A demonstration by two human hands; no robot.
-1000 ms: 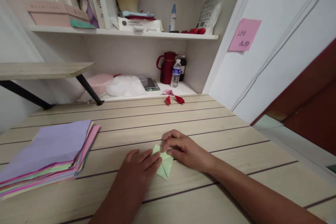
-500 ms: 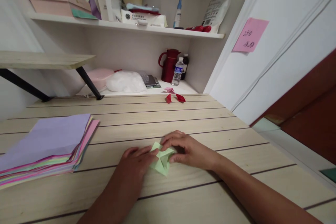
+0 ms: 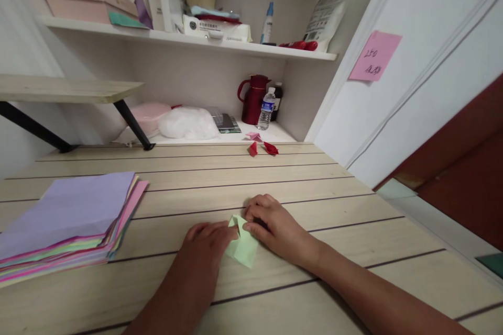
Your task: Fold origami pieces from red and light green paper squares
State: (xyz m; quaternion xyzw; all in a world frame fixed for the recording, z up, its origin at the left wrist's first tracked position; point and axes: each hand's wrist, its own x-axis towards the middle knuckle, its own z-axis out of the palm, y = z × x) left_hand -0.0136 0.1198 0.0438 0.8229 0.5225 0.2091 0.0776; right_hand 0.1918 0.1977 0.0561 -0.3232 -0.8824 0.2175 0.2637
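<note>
A small light green sheet of folded paper [image 3: 244, 249] lies on the wooden tabletop between my hands. My left hand [image 3: 210, 243] rests on its left side, fingertips pressing on the paper near a raised flap. At the upper right edge my right hand [image 3: 273, 222] pinches the paper between thumb and curled fingers. Parts of the paper's left and top edges are hidden under the fingers.
A stack of coloured paper [image 3: 74, 209] lies on the left. Small red folded papers [image 3: 271, 148] sit at the far edge, near a pink folded paper [image 3: 253, 136]. Behind stand a water bottle [image 3: 266, 109] and a red jug [image 3: 254, 97]. A raised wooden shelf [image 3: 70, 89] stands at left.
The right side of the green paper has been folded over toward the middle. My right thumb has moved up and inward along its edge, and the right fingers are more curled.
</note>
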